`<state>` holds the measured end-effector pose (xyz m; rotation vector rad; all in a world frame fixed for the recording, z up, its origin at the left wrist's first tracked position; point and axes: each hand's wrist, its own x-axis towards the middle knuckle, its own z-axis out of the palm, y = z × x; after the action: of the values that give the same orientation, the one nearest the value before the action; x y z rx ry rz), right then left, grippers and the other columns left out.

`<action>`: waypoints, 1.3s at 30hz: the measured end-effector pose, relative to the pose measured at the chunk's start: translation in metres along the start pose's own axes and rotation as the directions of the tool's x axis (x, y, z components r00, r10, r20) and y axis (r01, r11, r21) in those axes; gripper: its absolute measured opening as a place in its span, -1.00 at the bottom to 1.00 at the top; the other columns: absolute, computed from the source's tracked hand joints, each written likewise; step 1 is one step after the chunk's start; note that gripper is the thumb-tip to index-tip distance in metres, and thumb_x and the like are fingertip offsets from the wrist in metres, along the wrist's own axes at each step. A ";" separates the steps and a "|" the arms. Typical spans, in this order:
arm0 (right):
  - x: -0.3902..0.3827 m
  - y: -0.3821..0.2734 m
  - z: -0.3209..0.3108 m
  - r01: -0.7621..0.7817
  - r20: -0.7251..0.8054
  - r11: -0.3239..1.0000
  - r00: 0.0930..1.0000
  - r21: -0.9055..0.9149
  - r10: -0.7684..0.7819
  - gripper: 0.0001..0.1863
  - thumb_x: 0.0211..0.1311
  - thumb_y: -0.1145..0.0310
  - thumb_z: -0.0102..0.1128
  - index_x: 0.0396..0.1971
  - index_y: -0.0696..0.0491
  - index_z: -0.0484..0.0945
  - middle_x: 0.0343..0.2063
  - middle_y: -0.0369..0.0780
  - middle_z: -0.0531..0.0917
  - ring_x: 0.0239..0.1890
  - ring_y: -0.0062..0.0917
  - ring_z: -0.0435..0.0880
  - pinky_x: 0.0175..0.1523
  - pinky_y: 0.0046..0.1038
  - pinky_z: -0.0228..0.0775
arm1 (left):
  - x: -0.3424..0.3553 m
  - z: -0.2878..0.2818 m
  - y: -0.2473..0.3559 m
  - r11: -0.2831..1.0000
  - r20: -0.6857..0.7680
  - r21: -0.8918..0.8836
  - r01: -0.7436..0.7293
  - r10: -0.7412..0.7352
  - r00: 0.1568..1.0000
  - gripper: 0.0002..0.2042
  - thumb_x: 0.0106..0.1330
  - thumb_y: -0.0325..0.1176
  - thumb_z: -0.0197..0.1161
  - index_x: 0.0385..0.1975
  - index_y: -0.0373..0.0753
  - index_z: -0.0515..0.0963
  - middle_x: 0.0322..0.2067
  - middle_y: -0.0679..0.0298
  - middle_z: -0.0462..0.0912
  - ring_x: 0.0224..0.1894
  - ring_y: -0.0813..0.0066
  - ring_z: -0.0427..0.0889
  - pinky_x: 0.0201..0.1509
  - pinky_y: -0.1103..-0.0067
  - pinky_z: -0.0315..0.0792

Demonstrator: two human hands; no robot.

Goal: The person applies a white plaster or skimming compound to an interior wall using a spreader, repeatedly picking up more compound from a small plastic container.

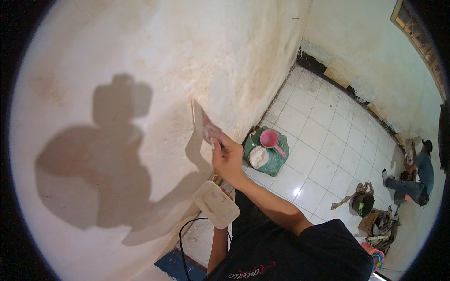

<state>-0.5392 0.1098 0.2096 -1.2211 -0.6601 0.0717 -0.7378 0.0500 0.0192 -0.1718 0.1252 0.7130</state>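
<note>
My right hand (228, 157) grips a flat putty scraper (198, 121) with a wide pale blade smeared with putty. Its long edge lies at the wall (159, 65), touching it as far as I can see, beside a smoother pale patch. Lower down, my left hand (228, 192) holds a shallow off-white rectangular tray (216, 204) with rounded corners and grey smears. Most of the left fingers are hidden behind the tray; a few show at its edge. My shadow falls broadly across the wall on the left.
On the white tiled floor (307, 136), a green plastic sack (269, 165) bears a pink dipper (269, 138) and a tub of white powder or paste (258, 157). A black cable (182, 234) hangs near my left arm. Far right, another person (424, 173) sits by the wall, near a dark bucket (363, 205).
</note>
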 end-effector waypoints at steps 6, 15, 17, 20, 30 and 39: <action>-0.035 0.088 -0.059 -0.667 0.083 0.605 0.698 0.435 0.711 -0.84 0.25 0.52 0.03 -0.30 0.24 0.58 -0.42 -0.23 0.64 -0.42 -0.56 0.63 -0.34 -0.52 0.48 | -0.020 0.011 -0.006 0.994 -0.123 -0.051 -0.093 0.087 0.989 -0.37 0.28 0.00 0.18 0.25 -0.24 0.27 0.13 0.04 0.39 0.16 0.11 0.42 0.34 0.21 0.25; -0.029 0.239 -0.023 -0.750 -0.030 0.632 0.640 0.196 0.768 -0.81 0.12 0.43 0.11 -0.51 0.27 0.58 -0.59 -0.15 0.62 -0.62 -0.52 0.56 -0.51 -0.45 0.39 | -0.031 0.001 0.007 0.988 -0.094 -0.013 -0.153 0.151 0.984 -0.36 0.27 0.01 0.20 0.25 -0.25 0.26 0.13 0.00 0.37 0.13 0.03 0.41 0.29 0.18 0.30; -0.031 0.216 0.004 -0.737 -0.076 0.676 0.673 0.017 0.736 -0.80 0.10 0.42 0.16 -0.51 0.29 0.60 -0.62 -0.14 0.62 -0.60 -0.50 0.58 -0.46 -0.43 0.41 | -0.039 -0.012 0.016 0.977 -0.134 -0.110 -0.184 0.169 0.977 -0.36 0.27 0.02 0.20 0.24 -0.26 0.26 0.13 0.00 0.36 0.13 0.03 0.41 0.28 0.17 0.30; -0.032 0.184 0.022 -0.660 -0.109 0.743 0.751 -0.112 0.651 -0.79 0.08 0.41 0.19 -0.42 0.30 0.62 -0.60 -0.13 0.65 -0.55 -0.49 0.60 -0.39 -0.42 0.43 | -0.038 -0.006 0.016 0.976 -0.149 -0.100 -0.194 0.178 0.973 -0.36 0.28 0.02 0.19 0.24 -0.27 0.26 0.13 -0.02 0.36 0.13 0.03 0.40 0.27 0.15 0.31; -0.049 0.060 0.019 -0.560 0.164 0.810 0.828 0.175 0.537 -0.91 0.21 0.57 0.13 -0.34 0.24 0.59 -0.49 -0.34 0.59 -0.46 -0.73 0.48 -0.40 -0.57 0.34 | -0.024 -0.010 0.023 0.996 -0.209 -0.082 -0.033 0.015 0.978 -0.38 0.17 -0.06 0.31 0.21 -0.17 0.34 0.18 0.16 0.40 0.23 0.19 0.34 0.34 0.21 0.16; -0.077 0.189 -0.047 -0.670 -0.180 0.669 0.650 0.322 0.738 -0.86 0.02 0.62 -0.03 -0.49 0.19 0.55 -0.58 -0.26 0.57 -0.58 -0.63 0.49 -0.54 -0.54 0.27 | -0.038 -0.019 0.017 0.994 -0.139 -0.053 -0.093 0.085 0.987 -0.33 0.22 -0.05 0.28 0.25 -0.27 0.25 0.15 0.01 0.33 0.16 0.02 0.36 0.33 0.13 0.21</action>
<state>-0.5231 0.1082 0.0009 -1.1700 0.1386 0.6040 -0.7787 0.0347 0.0049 -0.2736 0.2436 0.7946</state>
